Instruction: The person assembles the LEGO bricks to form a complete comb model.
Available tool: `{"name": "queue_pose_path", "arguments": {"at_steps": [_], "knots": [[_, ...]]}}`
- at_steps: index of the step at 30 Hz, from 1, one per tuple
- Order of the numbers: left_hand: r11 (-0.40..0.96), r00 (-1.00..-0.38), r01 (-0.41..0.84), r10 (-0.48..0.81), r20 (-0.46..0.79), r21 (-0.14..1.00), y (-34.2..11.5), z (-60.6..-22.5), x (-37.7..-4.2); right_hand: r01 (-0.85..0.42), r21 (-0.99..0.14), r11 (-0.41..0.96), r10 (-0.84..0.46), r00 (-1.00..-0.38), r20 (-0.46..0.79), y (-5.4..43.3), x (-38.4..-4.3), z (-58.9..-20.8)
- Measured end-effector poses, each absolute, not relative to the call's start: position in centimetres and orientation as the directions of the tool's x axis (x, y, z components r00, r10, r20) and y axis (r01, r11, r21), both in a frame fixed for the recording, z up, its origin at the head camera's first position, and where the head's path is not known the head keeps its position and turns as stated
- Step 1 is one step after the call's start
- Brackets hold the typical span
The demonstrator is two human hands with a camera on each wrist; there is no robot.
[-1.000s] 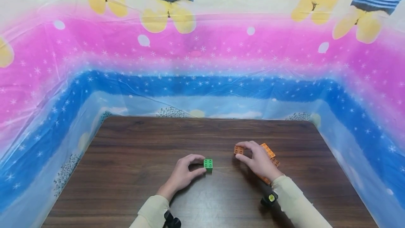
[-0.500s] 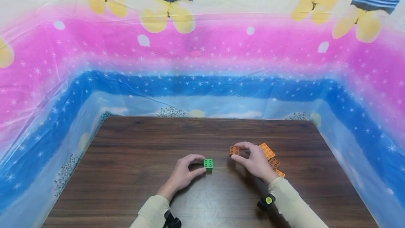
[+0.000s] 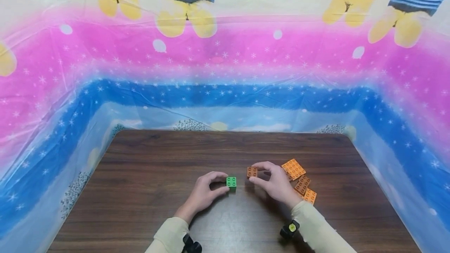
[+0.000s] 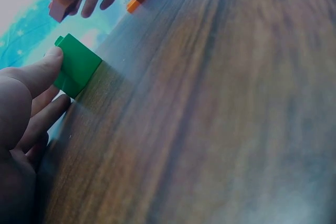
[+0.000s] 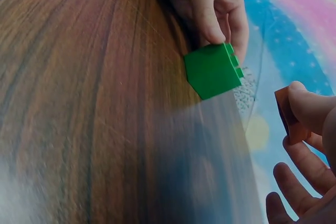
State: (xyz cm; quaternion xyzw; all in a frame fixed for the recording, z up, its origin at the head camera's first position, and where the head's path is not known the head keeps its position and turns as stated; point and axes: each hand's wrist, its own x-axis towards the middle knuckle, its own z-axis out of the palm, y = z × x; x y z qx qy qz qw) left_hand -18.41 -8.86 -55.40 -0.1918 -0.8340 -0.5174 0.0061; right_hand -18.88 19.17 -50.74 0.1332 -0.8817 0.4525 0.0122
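Note:
A green toy building block (image 3: 231, 183) with studs on top stands on the table, and my left hand (image 3: 203, 191) pinches it from the left between thumb and fingers. My right hand (image 3: 275, 182) grips a small brown block (image 3: 251, 172) between thumb and fingertips. In the right wrist view this brown block (image 5: 287, 115) is held up off the table, apart from the green block (image 5: 212, 72). The left wrist view shows the brown block (image 4: 64, 4) beyond and above the green one (image 4: 77, 65).
Right of my right hand lie an orange block (image 3: 293, 169), a brown block (image 3: 302, 184) and a smaller orange block (image 3: 310, 196), close together on the dark wooden table (image 3: 158, 159). A patterned cloth (image 3: 225, 95) hangs round the table's back and sides.
My right hand has moved left with the brown block, nearer the green one, uncovering more of the blocks on the right. My left hand and the green block have stayed put.

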Motion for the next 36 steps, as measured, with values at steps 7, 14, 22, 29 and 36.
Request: {"name": "queue_pose_path", "arguments": {"at_steps": [7, 14, 22, 29, 36], "knots": [[0.387, -0.927, 0.326, 0.311, 0.211, 0.863, -8.8, -55.4, -18.5, -0.244, -0.798, 0.551, -0.237, -0.963, 0.131, 18.2, -18.8, -51.0], [0.386, -0.924, 0.338, 0.311, 0.224, 0.858, -8.8, -55.4, -18.5, -0.261, -0.793, 0.551, -0.255, -0.957, 0.137, 17.4, -18.8, -51.3], [0.378, -0.921, 0.342, 0.315, 0.228, 0.86, -8.8, -55.5, -18.6, -0.287, -0.786, 0.547, -0.281, -0.948, 0.151, 16.6, -18.7, -51.2], [0.371, -0.92, 0.341, 0.321, 0.225, 0.863, -8.8, -55.5, -18.6, -0.29, -0.803, 0.52, -0.311, -0.94, 0.138, 16.0, -18.7, -51.0], [0.375, -0.922, 0.337, 0.317, 0.222, 0.864, -8.8, -55.5, -18.6, -0.309, -0.801, 0.513, -0.333, -0.932, 0.146, 15.6, -18.7, -51.0]]}}
